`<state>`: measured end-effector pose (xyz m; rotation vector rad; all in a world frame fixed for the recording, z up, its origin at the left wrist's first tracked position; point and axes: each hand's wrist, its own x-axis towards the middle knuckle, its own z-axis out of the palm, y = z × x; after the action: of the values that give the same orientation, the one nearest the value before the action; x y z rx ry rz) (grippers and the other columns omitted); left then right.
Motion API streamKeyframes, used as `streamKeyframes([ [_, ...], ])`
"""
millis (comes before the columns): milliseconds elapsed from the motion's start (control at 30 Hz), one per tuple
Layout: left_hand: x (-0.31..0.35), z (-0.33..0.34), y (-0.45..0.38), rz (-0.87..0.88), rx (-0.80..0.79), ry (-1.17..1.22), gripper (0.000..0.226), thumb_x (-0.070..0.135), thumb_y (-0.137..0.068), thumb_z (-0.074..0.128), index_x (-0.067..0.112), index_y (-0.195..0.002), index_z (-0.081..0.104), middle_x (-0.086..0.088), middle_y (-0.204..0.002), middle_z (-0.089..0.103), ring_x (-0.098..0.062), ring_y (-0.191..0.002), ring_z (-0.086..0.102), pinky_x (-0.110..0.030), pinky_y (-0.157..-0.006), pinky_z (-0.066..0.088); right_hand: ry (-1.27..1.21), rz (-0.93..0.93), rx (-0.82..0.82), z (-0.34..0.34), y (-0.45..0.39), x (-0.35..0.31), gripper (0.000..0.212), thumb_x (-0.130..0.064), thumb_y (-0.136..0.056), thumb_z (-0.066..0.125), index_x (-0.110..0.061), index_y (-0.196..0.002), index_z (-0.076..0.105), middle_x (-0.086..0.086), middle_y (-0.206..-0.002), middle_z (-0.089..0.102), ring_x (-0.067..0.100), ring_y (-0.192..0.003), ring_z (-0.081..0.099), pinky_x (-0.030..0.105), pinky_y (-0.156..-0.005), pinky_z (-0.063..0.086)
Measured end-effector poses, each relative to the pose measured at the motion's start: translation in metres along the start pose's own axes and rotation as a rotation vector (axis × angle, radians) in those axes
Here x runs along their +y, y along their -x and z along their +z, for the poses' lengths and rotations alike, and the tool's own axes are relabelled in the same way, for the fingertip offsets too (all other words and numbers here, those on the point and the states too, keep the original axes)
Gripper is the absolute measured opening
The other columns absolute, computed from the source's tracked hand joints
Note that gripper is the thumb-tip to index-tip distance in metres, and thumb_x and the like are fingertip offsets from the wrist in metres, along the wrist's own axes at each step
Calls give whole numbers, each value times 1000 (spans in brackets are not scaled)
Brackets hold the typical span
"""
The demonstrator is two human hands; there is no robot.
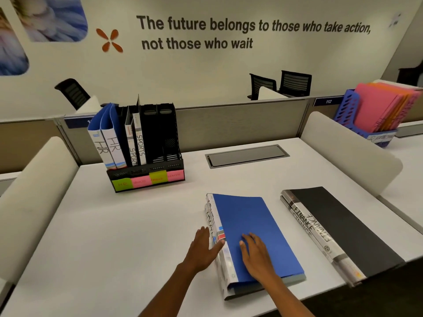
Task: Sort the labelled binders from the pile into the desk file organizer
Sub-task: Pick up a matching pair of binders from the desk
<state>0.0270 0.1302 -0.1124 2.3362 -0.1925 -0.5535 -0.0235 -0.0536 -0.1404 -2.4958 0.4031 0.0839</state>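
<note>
The right hand [256,255] lies flat, fingers straight, on the blue binder [254,229] topping the near pile on the worktop [114,236], while the left hand [203,245], fingers spread, touches the pile's spines at its left edge. The cover looks thin, glossy and slippery, probably light, so gripping the stiff spine seems best. Beyond, black FINANCE binders [338,225] lie right, and the file organizer [146,177] stands far left, well apart.

We see a white tabletop [128,225], a black file organizer [146,156] standing at upper left, a grey cable hatch [247,155] set in at upper centre, a blue-topped binder pile [254,241] lying at lower centre, black binders [338,227] lying at lower right
</note>
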Motion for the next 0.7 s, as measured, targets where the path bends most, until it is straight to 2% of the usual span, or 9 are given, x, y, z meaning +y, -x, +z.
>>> streamKeyframes([
  [133, 15, 20, -7, -69, 11, 49, 86, 65, -91, 42, 19, -155, 9, -6, -164, -1, -25, -151, -3, -46, -123, 12, 7, -42, -11, 7, -6, 14, 43, -36, -104, 31, -28, -146, 37, -4, -156, 28, 14, -141, 29, 29, -113, 31],
  [267, 31, 34, -9, -100, 97, 164, 92, 61, -89, 52, 17, -155, 6, -7, -164, -4, -25, -151, -5, -48, -122, 13, 46, -87, -74, 12, -12, 25, 46, -34, -104, 30, -29, -150, 28, -7, -160, 17, 15, -147, 19, 27, -114, 28],
  [367, 42, 34, -14, -93, 142, 255, 99, 55, -85, 63, 17, -154, 3, -6, -164, -1, -25, -151, 0, -45, -122, 17, 39, -100, -92, 10, -17, 30, 47, -32, -104, 30, -30, -151, 23, -7, -161, 13, 16, -148, 15, 27, -115, 27],
  [433, 48, 34, -17, -77, 148, 273, 91, 51, -85, 65, 17, -153, 14, -5, -162, 11, -25, -150, 13, -38, -118, 25, 16, -105, -80, 7, -21, 31, 46, -31, -104, 32, -30, -150, 27, -6, -160, 17, 16, -148, 19, 27, -114, 28],
  [467, 51, 34, -19, -75, 143, 297, 84, 49, -85, 66, 18, -150, 22, -5, -159, 22, -23, -146, 25, -32, -112, 33, -2, -107, -70, 5, -23, 31, 45, -30, -104, 33, -29, -149, 30, -6, -159, 21, 16, -147, 22, 27, -114, 28],
  [533, 60, 33, -20, -83, 134, 377, 63, 44, -86, 67, 24, -138, 37, 2, -146, 45, -11, -123, 48, -13, -90, 44, -38, -115, -54, 2, -29, 30, 42, -27, -104, 35, -28, -146, 36, -4, -156, 30, 17, -144, 30, 27, -113, 30],
  [600, 68, 34, -22, -86, 138, 450, 46, 42, -88, 67, 34, -125, 40, 16, -127, 49, -1, -105, 49, -5, -73, 40, -74, -119, -41, -1, -33, 27, 41, -25, -104, 37, -26, -145, 40, -1, -151, 41, 20, -137, 41, 28, -110, 36],
  [633, 71, 34, -24, -89, 136, 486, 43, 41, -88, 66, 37, -122, 40, 19, -120, 47, 2, -100, 48, -5, -73, 38, -93, -115, -36, -2, -34, 27, 41, -24, -103, 38, -25, -144, 41, 0, -148, 45, 20, -132, 47, 29, -107, 38],
  [700, 76, 33, -26, -107, 134, 559, 48, 39, -89, 66, 33, -131, 41, 19, -118, 45, 1, -100, 46, -12, -81, 39, -128, -98, -23, -4, -36, 27, 40, -22, -103, 40, -22, -142, 44, 2, -142, 52, 20, -125, 53, 28, -104, 42],
])
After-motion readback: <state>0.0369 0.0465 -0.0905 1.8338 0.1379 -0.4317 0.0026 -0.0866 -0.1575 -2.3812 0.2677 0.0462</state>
